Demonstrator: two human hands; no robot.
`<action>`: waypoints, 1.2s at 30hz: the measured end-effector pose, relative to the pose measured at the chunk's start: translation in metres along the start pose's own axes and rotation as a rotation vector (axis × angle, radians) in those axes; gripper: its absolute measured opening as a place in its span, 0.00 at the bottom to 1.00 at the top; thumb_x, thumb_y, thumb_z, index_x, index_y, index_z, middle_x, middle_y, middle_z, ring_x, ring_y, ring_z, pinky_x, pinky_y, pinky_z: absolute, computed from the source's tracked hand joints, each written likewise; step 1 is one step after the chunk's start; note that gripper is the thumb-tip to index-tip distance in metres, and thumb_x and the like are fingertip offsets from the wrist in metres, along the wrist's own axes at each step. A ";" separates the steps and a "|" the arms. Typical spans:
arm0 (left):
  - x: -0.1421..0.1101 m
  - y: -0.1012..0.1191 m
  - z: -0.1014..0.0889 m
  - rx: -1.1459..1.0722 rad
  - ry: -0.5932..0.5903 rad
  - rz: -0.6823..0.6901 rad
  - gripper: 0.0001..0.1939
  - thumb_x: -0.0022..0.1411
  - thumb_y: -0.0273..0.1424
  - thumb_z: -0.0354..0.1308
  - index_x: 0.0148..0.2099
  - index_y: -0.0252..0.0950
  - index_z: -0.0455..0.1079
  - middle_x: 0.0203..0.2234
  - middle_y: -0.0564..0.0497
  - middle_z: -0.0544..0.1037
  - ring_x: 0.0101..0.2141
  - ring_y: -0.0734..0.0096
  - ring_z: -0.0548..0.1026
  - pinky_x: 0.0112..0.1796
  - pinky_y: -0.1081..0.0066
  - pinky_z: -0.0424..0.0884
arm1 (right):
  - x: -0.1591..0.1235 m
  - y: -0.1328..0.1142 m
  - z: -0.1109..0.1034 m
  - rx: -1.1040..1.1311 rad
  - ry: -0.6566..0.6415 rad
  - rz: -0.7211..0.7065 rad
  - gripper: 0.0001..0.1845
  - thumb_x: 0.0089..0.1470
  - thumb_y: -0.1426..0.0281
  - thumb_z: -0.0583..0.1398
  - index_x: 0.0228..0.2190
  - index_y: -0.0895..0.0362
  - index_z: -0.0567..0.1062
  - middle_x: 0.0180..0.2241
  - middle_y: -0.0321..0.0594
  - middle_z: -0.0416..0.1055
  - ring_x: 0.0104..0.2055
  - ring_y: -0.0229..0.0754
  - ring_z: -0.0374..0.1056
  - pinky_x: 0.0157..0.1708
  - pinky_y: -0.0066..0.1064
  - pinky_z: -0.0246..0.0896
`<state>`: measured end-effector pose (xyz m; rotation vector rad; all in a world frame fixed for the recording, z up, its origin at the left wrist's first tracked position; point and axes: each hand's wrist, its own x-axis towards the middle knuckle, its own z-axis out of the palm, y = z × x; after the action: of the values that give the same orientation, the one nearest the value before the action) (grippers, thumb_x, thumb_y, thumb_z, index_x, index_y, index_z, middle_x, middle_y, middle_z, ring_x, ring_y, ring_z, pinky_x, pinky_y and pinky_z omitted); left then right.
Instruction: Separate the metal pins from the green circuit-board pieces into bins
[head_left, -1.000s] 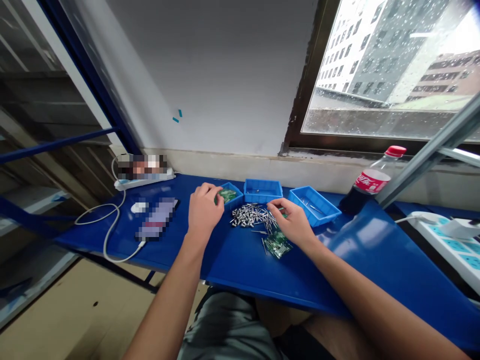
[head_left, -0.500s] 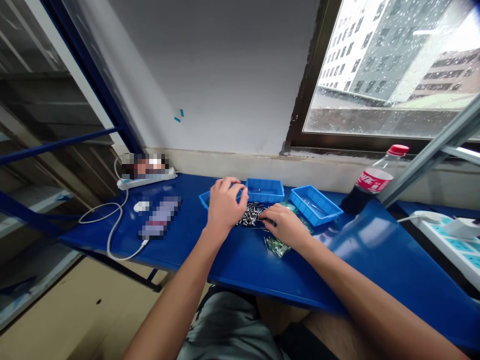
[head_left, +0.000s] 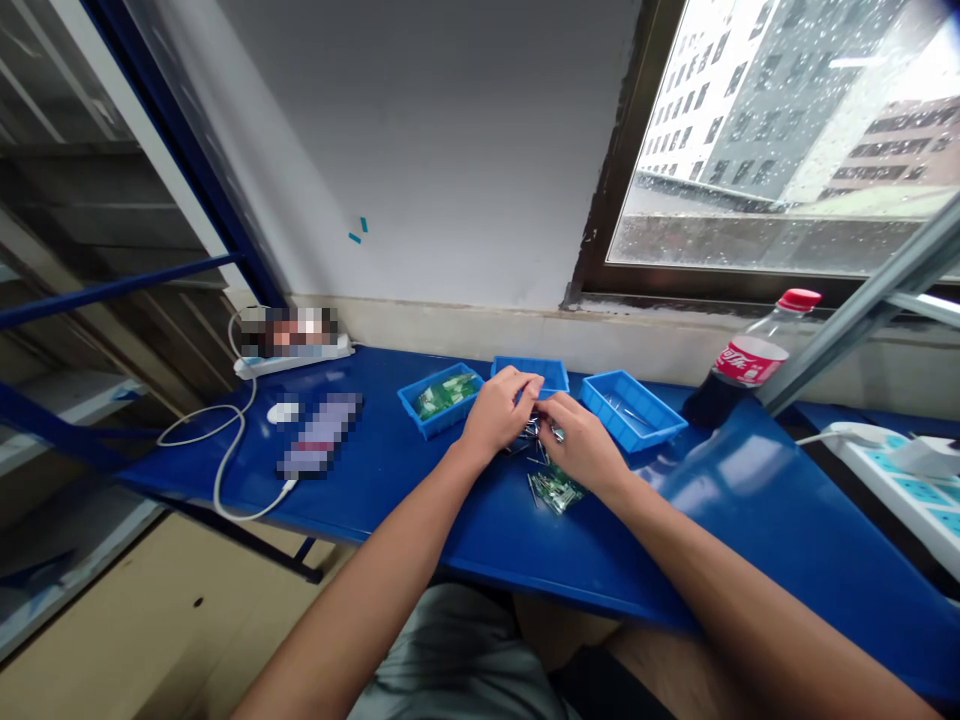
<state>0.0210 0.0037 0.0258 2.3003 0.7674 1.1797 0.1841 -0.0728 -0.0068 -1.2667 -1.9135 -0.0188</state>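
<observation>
My left hand [head_left: 501, 410] and my right hand [head_left: 576, 437] meet over a pile of small shiny metal parts [head_left: 529, 434], which they partly cover. The fingers of both are bent and pinched close together; whatever is between them is too small and hidden to name. Nearest my right hand, several small green circuit boards [head_left: 555, 492] with thin metal pieces lie on the blue table. Beyond the hands stands a blue bin [head_left: 551, 368], partly covered by my left hand. A left blue bin [head_left: 427, 425] holds green boards [head_left: 445, 396].
A right blue bin [head_left: 646, 436] contains a few thin metal pieces. A cola bottle [head_left: 746, 362] stands by the grey metal post [head_left: 847, 310]. A phone [head_left: 322, 435] on a white cable [head_left: 225, 485] lies left. White power strips [head_left: 911, 465] sit far right and at the back left.
My left hand has moved right, from beside the left bin to meet my right hand, uncovering the boards in that bin. My right hand has shifted slightly, its fingers now raised toward the left.
</observation>
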 end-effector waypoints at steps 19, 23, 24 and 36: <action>-0.006 -0.021 0.008 -0.432 -0.144 -0.310 0.13 0.66 0.37 0.65 0.47 0.34 0.82 0.39 0.43 0.87 0.39 0.60 0.86 0.38 0.66 0.82 | 0.001 -0.002 -0.006 0.233 0.188 0.254 0.07 0.63 0.66 0.62 0.39 0.52 0.81 0.39 0.42 0.82 0.36 0.47 0.78 0.40 0.40 0.76; -0.007 -0.012 0.004 -0.339 -0.159 -0.241 0.10 0.65 0.33 0.64 0.45 0.36 0.82 0.39 0.45 0.87 0.41 0.60 0.86 0.44 0.65 0.81 | 0.001 -0.002 -0.006 0.226 0.193 0.296 0.05 0.60 0.66 0.63 0.37 0.53 0.79 0.37 0.41 0.81 0.35 0.46 0.77 0.37 0.38 0.73; -0.008 -0.009 0.003 -0.318 -0.168 -0.224 0.09 0.65 0.32 0.64 0.45 0.36 0.82 0.39 0.46 0.87 0.41 0.60 0.86 0.45 0.65 0.81 | 0.001 -0.002 -0.006 0.233 0.189 0.310 0.05 0.59 0.66 0.64 0.37 0.53 0.78 0.36 0.41 0.81 0.34 0.45 0.76 0.36 0.37 0.72; -0.009 0.004 -0.003 -0.300 -0.215 -0.251 0.25 0.71 0.44 0.59 0.63 0.37 0.75 0.31 0.48 0.85 0.27 0.65 0.81 0.32 0.68 0.77 | 0.002 -0.006 -0.012 0.259 0.218 0.372 0.10 0.60 0.65 0.62 0.42 0.54 0.76 0.32 0.39 0.78 0.29 0.43 0.72 0.31 0.35 0.68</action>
<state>0.0152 -0.0046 0.0244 1.9773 0.7200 0.8545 0.1862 -0.0793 0.0050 -1.3604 -1.4235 0.2646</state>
